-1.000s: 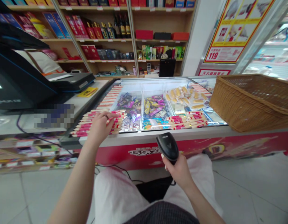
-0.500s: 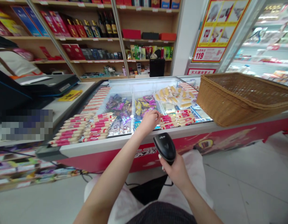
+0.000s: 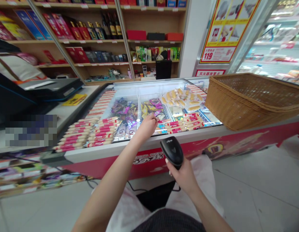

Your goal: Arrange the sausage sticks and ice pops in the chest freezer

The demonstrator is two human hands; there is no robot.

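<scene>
Head view: the right hand [image 3: 184, 177] has its grip wrapped tight around a black barcode scanner [image 3: 173, 150], glossy, its rounded head tipped up and forward toward the freezer [image 3: 139, 146], long axis running away from the body. The left hand [image 3: 147, 126], fingers curled, rests on the freezer's glass lid beside the red-wrapped sausage sticks [image 3: 180, 124]; whether it holds one I can't tell.

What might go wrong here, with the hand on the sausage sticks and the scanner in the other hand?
The left hand reaches among loose sausage sticks lying on the freezer lid; a nudge may roll some toward the edge. The right hand holds the scanner, whose cable hangs near the knees and might snag.
</scene>
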